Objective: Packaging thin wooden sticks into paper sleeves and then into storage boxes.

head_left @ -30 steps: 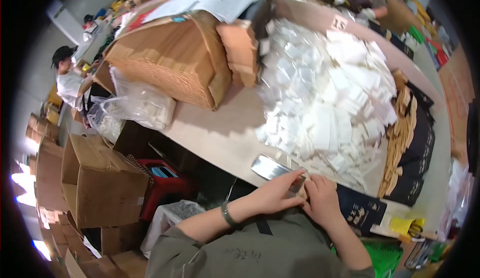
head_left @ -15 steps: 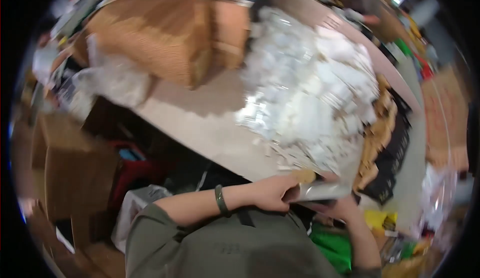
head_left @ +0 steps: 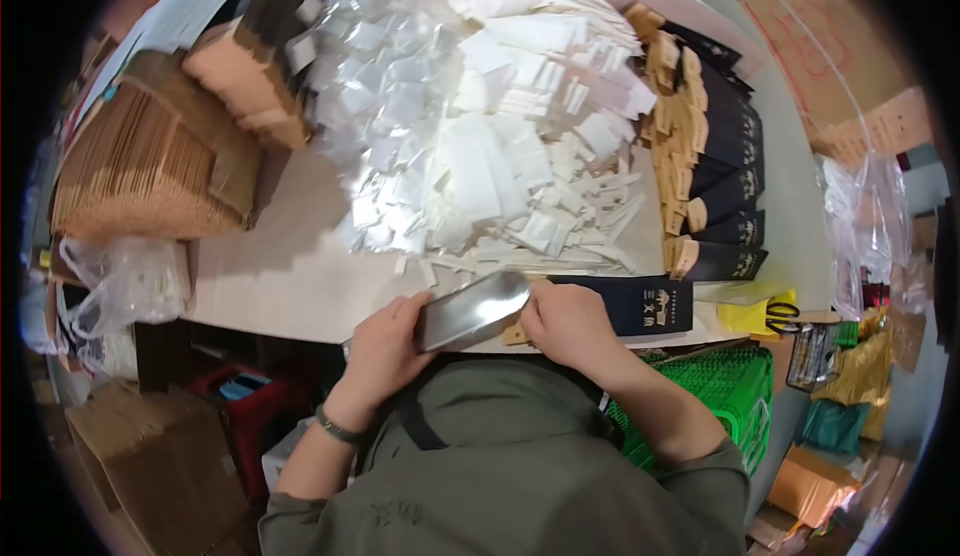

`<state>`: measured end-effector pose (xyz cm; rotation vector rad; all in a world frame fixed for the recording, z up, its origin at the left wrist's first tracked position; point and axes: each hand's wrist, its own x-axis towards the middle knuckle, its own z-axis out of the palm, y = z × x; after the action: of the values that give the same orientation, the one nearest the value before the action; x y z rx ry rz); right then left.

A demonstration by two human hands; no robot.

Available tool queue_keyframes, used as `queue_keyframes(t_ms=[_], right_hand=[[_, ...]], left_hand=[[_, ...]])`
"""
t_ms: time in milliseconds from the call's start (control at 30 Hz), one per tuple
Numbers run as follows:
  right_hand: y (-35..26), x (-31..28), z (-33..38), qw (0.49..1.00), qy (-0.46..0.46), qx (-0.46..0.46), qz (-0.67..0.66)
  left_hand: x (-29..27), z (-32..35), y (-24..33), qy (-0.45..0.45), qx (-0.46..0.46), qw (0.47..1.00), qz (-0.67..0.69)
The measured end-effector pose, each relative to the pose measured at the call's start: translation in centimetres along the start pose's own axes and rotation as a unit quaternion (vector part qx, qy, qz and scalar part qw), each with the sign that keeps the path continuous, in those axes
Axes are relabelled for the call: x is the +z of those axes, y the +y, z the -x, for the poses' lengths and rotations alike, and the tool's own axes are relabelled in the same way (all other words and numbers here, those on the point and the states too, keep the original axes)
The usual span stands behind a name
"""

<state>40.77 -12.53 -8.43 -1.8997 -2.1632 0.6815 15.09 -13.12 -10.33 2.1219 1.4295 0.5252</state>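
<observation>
My left hand is closed on the left end of a shiny silvery flat piece, held tilted over the table's near edge. At its right end is my right hand, fingers curled in; what they grip is hidden. A black sleeve with pale print lies under and to the right of that hand. A small tan wooden-looking end shows between the hands. Beyond them spreads a heap of clear plastic packets and white paper-like pieces.
Black sleeves with tan ends line the table's right side. Brown corrugated cardboard and a plastic bag stand left. Scissors lie by yellow material at right. A green crate is below, a cardboard box lower left.
The view has swung right and my hands appear further left in it. The silvery piece is now spread out between my hands, and the black sleeve shows beside the right one.
</observation>
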Motion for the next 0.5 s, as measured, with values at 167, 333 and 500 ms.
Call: queue_keyframes(t_ms=[167, 333, 500], right_hand=[[-2.5, 2.1, -0.4, 0.996, -0.022, -0.053, -0.061], [2.6, -3.0, -2.4, 0.995, 0.017, 0.004, -0.096], [9.7, -5.2, -3.7, 0.998, 0.009, -0.038, -0.050]], left_hand=[[-1.9, -0.9, -0.3, -0.143, 0.079, 0.986, -0.034], [-3.7, -3.4, -2.6, 0.043, 0.167, 0.984, -0.046], [-3.9, -8.0, -8.5, 0.162, -0.030, 0.983, -0.086]])
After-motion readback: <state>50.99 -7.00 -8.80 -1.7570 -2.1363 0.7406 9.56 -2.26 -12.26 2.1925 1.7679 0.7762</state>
